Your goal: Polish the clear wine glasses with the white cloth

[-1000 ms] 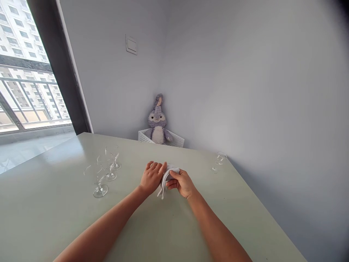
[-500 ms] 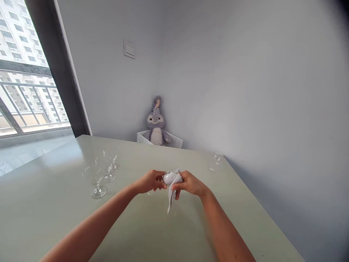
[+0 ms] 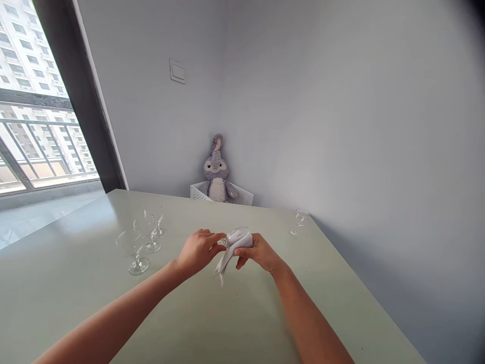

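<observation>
Over the middle of the table, a clear stemmed glass lies tilted on its side between my hands, with a white cloth wrapped about its bowl. My left hand pinches the glass at its stem end with thumb and fingertips. Gripped in my right hand is the cloth, pressed against the bowl; one tail of it hangs down toward the table. The fingers of the right hand are partly hidden behind the cloth.
Three stemmed glasses stand upright on the left, the nearest glass in front. Another glass stands near the right edge of the pale green table. Behind the table, a plush toy sits in a white basket by the wall corner.
My left hand has shifted left and turned, now pinching the stem end. The cloth's hanging tail has swung left, and more cloth wraps the bowl. The standing glasses have not moved.
</observation>
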The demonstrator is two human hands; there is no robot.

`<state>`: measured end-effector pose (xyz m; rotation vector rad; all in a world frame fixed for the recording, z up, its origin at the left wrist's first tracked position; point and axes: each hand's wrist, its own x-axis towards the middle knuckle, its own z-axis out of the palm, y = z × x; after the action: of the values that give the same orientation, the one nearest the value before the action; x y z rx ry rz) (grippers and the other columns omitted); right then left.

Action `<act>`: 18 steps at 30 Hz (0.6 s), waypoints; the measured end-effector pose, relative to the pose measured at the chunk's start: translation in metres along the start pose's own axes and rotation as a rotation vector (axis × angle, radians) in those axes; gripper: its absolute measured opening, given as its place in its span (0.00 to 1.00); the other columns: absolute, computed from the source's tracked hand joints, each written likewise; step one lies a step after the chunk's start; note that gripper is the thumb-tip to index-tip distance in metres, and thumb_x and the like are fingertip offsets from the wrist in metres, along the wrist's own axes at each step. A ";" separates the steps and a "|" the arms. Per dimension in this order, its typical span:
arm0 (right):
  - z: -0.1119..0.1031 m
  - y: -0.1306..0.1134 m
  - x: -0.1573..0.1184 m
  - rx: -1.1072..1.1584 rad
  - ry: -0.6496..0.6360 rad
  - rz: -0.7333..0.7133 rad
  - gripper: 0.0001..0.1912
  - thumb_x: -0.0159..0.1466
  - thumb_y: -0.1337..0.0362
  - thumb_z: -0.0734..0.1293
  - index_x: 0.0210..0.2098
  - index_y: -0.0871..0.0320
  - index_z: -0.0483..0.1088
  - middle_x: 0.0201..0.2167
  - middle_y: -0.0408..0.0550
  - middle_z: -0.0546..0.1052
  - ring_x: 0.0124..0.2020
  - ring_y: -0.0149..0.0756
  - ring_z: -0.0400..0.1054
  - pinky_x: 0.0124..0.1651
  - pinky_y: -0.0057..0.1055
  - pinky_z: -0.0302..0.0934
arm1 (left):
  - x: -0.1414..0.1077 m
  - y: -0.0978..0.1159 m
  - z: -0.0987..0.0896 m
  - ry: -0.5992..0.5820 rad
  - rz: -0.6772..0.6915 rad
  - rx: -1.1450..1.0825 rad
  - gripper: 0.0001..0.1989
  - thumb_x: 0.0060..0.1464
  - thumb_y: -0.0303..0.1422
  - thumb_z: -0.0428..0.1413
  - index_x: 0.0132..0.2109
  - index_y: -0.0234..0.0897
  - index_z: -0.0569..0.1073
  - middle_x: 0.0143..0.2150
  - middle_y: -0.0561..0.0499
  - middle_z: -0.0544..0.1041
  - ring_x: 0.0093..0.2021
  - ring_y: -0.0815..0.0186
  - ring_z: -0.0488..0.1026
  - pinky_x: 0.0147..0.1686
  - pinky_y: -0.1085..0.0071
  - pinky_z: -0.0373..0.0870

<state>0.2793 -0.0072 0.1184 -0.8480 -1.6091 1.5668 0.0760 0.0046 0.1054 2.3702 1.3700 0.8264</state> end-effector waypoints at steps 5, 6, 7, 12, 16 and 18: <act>-0.002 -0.016 -0.011 -0.075 -0.139 -0.006 0.14 0.49 0.59 0.70 0.31 0.63 0.74 0.29 0.47 0.73 0.29 0.36 0.69 0.28 0.32 0.68 | -0.002 0.004 -0.010 -0.476 -0.082 -0.449 0.19 0.54 0.45 0.45 0.32 0.36 0.73 0.20 0.53 0.68 0.22 0.70 0.62 0.25 0.73 0.60; -0.003 -0.015 -0.011 -0.075 -0.147 -0.010 0.13 0.49 0.59 0.70 0.30 0.63 0.74 0.29 0.47 0.73 0.29 0.36 0.69 0.28 0.32 0.68 | -0.004 0.005 -0.010 -0.445 -0.051 -0.413 0.19 0.54 0.44 0.44 0.32 0.36 0.73 0.22 0.52 0.69 0.22 0.69 0.63 0.25 0.73 0.61; -0.004 -0.012 -0.009 -0.073 -0.130 -0.017 0.13 0.49 0.60 0.70 0.30 0.63 0.74 0.28 0.47 0.73 0.28 0.35 0.69 0.28 0.32 0.68 | -0.006 0.007 -0.010 -0.353 -0.008 -0.321 0.18 0.55 0.43 0.44 0.35 0.36 0.73 0.24 0.51 0.71 0.24 0.68 0.65 0.28 0.72 0.62; -0.004 0.009 0.004 0.095 0.091 -0.076 0.15 0.53 0.56 0.67 0.33 0.62 0.74 0.26 0.47 0.74 0.23 0.34 0.70 0.25 0.33 0.67 | -0.011 0.009 -0.005 0.202 0.351 0.309 0.15 0.56 0.32 0.45 0.51 0.39 0.67 0.37 0.45 0.74 0.38 0.62 0.67 0.42 0.62 0.58; 0.001 0.012 0.004 0.122 -0.005 -0.083 0.13 0.52 0.57 0.68 0.31 0.61 0.74 0.28 0.47 0.74 0.25 0.35 0.70 0.29 0.37 0.67 | -0.006 0.006 -0.009 0.170 0.305 0.314 0.13 0.55 0.34 0.47 0.46 0.39 0.70 0.28 0.49 0.72 0.30 0.65 0.66 0.34 0.68 0.59; 0.001 0.008 -0.001 0.044 -0.094 -0.071 0.10 0.51 0.60 0.69 0.29 0.61 0.74 0.27 0.46 0.74 0.26 0.36 0.70 0.33 0.38 0.66 | -0.004 0.005 -0.015 0.054 0.164 0.119 0.12 0.53 0.36 0.50 0.43 0.41 0.72 0.26 0.52 0.71 0.28 0.68 0.65 0.30 0.72 0.58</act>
<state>0.2787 -0.0080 0.1107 -0.6958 -1.6462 1.6063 0.0692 -0.0018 0.1190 2.5981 1.2917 0.8804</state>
